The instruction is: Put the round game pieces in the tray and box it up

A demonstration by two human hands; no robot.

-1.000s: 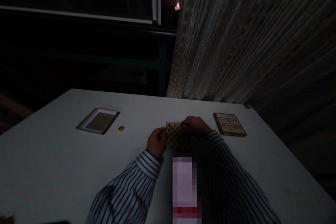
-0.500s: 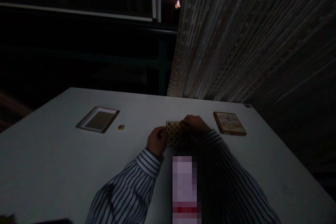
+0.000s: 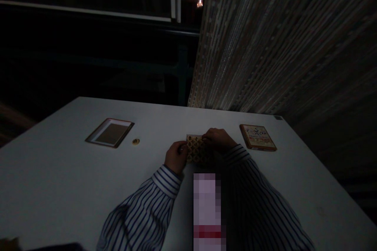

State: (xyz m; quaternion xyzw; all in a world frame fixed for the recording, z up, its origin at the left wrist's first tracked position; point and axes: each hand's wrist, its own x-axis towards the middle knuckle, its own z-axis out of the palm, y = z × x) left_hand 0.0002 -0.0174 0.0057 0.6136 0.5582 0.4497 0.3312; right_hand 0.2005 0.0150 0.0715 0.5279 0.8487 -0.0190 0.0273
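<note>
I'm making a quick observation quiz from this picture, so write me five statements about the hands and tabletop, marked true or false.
1. The left hand is at the left side of the grouped round pieces. True.
2. The printed case lies left of both hands. False: the printed case lies right of the right hand.
3. One loose piece lies apart from the group. True.
4. That loose piece sits inside the shallow tray. False: it lies outside, to the right of the shallow tray.
5. Both sleeves are striped. True.
</note>
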